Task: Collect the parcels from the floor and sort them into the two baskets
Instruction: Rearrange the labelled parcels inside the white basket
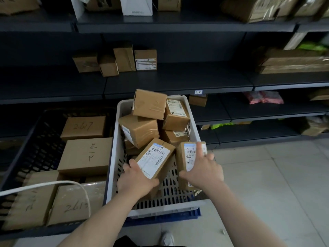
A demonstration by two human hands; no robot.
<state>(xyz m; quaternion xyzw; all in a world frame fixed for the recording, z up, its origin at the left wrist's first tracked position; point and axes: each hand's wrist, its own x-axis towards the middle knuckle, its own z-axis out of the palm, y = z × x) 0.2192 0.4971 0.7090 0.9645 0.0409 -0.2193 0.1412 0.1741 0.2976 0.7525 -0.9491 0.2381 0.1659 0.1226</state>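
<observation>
Dim, even light leaves the dark shelves (178,77) murky, the wide lens bows their edges, and motion blur softens the corners.

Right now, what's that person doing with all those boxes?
A person is sorting parcels into two baskets. Their left hand grips a tilted parcel with a white label, inside the white basket, which is already piled with other parcels. Their right hand rests with spread fingers on an upright parcel against that basket's right wall. The dark basket beside it holds bigger boxes with numbers written on them.
</observation>
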